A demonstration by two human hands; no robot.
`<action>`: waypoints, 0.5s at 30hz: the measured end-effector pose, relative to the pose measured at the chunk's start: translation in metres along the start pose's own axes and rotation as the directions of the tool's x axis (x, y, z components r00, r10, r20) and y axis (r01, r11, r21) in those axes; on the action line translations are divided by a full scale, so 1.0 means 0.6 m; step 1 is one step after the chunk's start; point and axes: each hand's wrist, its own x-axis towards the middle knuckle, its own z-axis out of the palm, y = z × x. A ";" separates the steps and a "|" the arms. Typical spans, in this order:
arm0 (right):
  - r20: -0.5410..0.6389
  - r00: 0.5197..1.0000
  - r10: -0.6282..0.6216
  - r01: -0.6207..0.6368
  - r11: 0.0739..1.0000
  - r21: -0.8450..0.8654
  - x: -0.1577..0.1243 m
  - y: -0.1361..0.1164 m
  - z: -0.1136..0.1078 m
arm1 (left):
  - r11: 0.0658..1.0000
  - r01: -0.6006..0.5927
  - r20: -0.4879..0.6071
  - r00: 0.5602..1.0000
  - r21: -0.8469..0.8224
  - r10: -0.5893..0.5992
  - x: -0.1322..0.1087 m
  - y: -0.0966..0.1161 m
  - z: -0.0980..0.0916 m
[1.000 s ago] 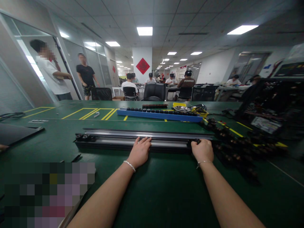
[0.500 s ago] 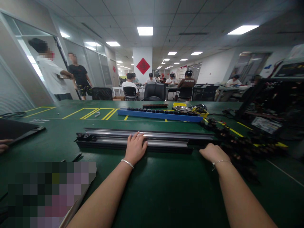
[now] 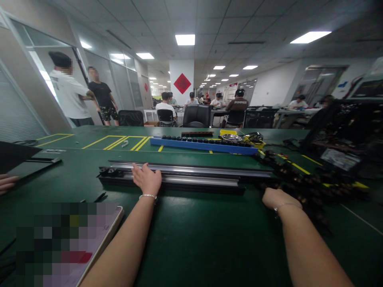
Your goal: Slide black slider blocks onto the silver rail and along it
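Two long black rails with shiny grey channels lie side by side across the green table: a near rail (image 3: 194,186) and a far rail (image 3: 209,170). My left hand (image 3: 147,179) rests over the left half of the rails, fingers spread and nothing gripped. Small black parts (image 3: 111,170) sit at the near rail's left end. Beyond the rails' right ends, my right hand (image 3: 277,198) is closed, its fingers curled away from view beside a heap of small black parts (image 3: 311,193). What it holds, if anything, is hidden.
Behind the rails lies a blue strip (image 3: 203,146) lined with black pieces. A metal bowl (image 3: 231,138) and a yellow tray (image 3: 228,132) stand behind it. Another person's hand (image 3: 7,183) is at the left edge near a black panel (image 3: 18,158). A pale, partly blurred object (image 3: 110,229) lies front left.
My left hand has slid left along the rails. My right hand has shifted slightly right and down, toward the heap, still closed. The rails stay in place.
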 end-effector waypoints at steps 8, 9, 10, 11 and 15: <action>-0.116 0.950 -0.290 0.272 0.950 -0.154 -0.066 -0.090 -0.025 | 0.991 0.062 0.156 0.985 0.115 -0.079 0.071 -0.008 -0.031; -0.148 0.901 -0.407 0.394 0.912 -0.111 -0.075 -0.107 -0.017 | 0.989 0.044 0.167 0.984 0.144 -0.068 0.084 -0.011 -0.036; -0.160 0.842 -0.515 0.510 0.857 -0.073 -0.085 -0.122 -0.007 | 0.983 0.024 0.172 0.984 0.180 -0.055 0.098 -0.016 -0.041; -0.151 0.795 -0.587 0.587 0.808 -0.046 -0.093 -0.135 0.005 | 0.975 0.008 0.175 0.984 0.220 -0.047 0.111 -0.022 -0.046; -0.032 0.710 -0.703 0.703 0.711 -0.029 -0.113 -0.159 0.042 | 0.896 -0.062 0.144 0.990 0.439 -0.002 0.151 -0.060 -0.069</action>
